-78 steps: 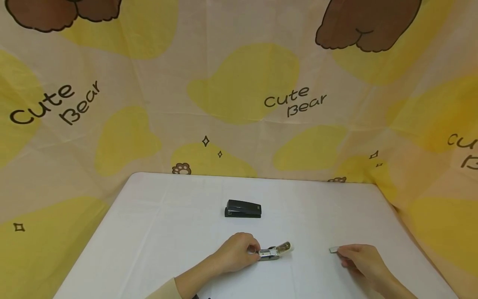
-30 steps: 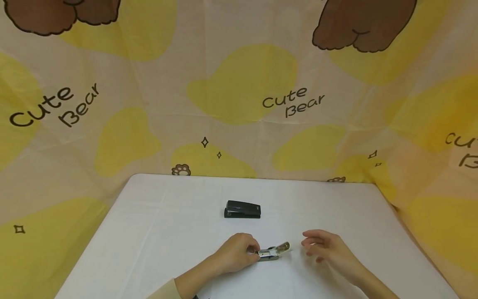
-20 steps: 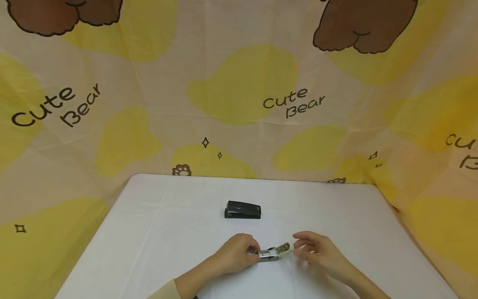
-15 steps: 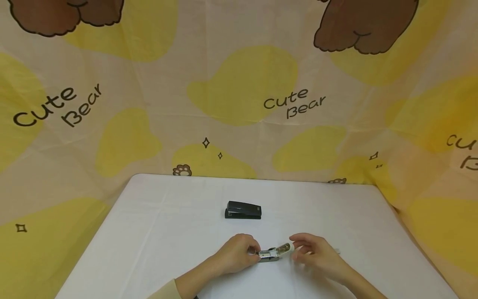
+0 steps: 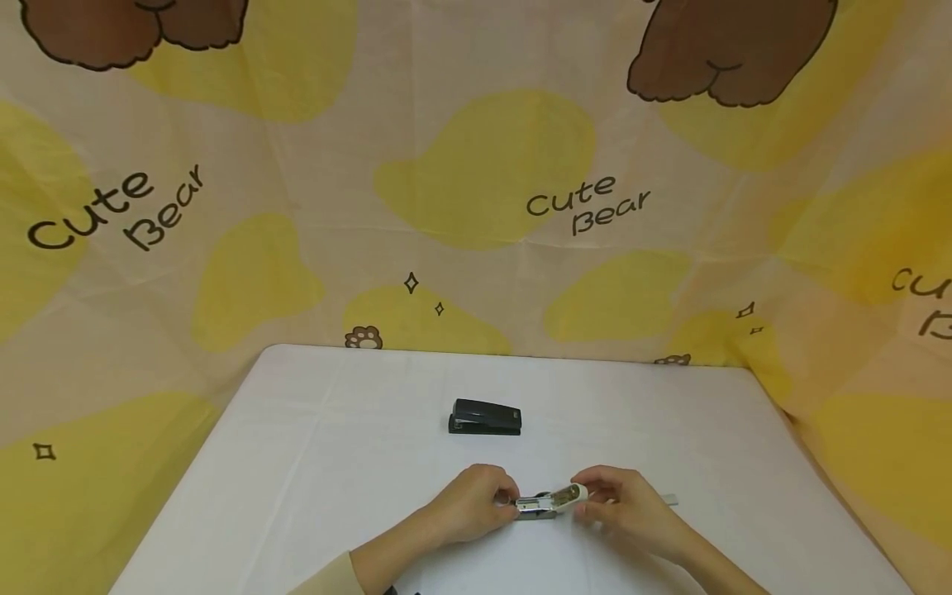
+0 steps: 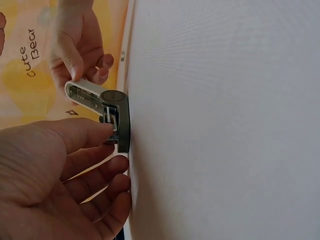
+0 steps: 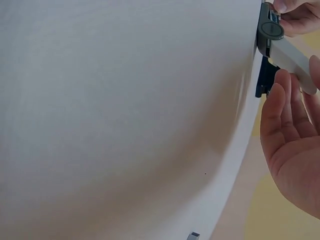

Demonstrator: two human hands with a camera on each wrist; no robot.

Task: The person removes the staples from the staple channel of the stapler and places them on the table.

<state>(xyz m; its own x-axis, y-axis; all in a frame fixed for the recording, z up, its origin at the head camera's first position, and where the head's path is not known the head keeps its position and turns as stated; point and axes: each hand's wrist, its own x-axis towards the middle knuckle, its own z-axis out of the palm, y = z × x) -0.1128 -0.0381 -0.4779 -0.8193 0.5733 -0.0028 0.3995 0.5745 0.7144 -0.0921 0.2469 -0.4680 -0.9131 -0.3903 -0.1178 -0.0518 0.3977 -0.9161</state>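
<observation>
A small white and silver stapler (image 5: 549,501) lies open on the white table (image 5: 320,463), its lid raised to the right. My left hand (image 5: 508,501) pinches its hinge end; the left wrist view has the thumb (image 6: 80,135) against the stapler (image 6: 102,107). My right hand (image 5: 585,496) holds the tip of the raised lid between thumb and fingers. In the right wrist view the white lid (image 7: 290,56) rests against my fingertips (image 7: 280,95). A short strip of staples (image 5: 669,499) lies on the table just right of my right hand.
A black stapler (image 5: 485,417) lies shut on the table, a little beyond the hands. A cloth backdrop (image 5: 476,182) printed with bears and yellow patches hangs behind and around the table. The staple strip (image 7: 193,235) shows at the bottom of the right wrist view.
My right hand left the staple strip on the table at the right and moved left to take the small stapler's raised lid. The left hand and both staplers stayed put.
</observation>
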